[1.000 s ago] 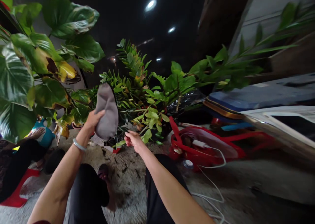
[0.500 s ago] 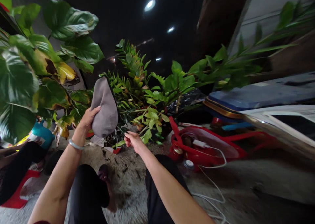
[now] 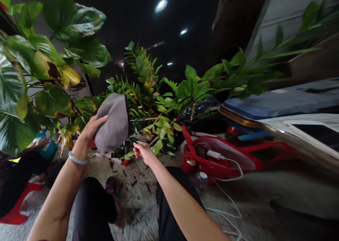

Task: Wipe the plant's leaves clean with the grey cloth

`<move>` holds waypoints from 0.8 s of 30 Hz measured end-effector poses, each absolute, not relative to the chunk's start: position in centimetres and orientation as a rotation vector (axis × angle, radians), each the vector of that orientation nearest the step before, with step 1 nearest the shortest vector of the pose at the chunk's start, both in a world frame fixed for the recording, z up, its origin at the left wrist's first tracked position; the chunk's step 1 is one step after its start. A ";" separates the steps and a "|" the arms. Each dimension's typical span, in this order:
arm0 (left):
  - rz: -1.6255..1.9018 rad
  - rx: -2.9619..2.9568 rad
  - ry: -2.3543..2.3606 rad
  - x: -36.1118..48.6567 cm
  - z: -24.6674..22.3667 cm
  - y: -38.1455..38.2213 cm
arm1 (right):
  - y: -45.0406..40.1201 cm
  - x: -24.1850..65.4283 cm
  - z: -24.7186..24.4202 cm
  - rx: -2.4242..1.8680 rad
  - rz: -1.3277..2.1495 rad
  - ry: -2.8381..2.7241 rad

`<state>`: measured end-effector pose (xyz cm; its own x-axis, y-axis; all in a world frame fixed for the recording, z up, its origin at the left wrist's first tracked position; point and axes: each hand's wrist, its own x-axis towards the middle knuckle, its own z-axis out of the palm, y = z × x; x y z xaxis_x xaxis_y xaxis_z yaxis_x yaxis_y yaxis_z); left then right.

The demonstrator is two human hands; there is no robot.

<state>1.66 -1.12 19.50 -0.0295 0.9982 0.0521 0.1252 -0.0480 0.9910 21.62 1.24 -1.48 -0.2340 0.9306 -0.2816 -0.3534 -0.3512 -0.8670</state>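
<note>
Grey cloth [image 3: 112,123] upright in left hand [image 3: 91,130], fingers clamped, right-hand fingers [image 3: 137,148] together (near leaves [image 3: 158,146])

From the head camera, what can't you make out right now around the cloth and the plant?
Head view only:
- Left hand: its palm is hidden by the grey cloth.
- ZZ plant: its base is hidden by the cloth and its own leaves.
- White cable: cut off by the bottom edge.
- Paper tag: any writing is too small to read.

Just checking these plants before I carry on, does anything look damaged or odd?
Yes. At upper left, a broad green-and-white variegated leaf has a yellowing patch with a dark brown blotch, and the yellowing leaf beside it has browned edges. Both stand out against the greener foliage around them.
</note>
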 end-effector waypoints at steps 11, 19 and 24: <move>0.410 1.519 1.352 1.0 13.2 -4.8 | 1.1 21.5 -1.6 -1.090 1.710 -0.819; 1.201 1.330 1.361 2.1 18.7 0.0 | 1.1 21.5 -1.2 -1.037 1.737 -0.806; 0.786 1.484 1.517 3.4 13.3 -0.6 | 1.1 21.4 -1.4 -1.049 1.721 -0.808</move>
<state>3.42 -0.61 13.29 0.0661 0.9875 -0.1433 0.4528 0.0983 0.8862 21.43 1.12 -1.42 -0.1998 0.9353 -0.2921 -0.3722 -0.3483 -0.8603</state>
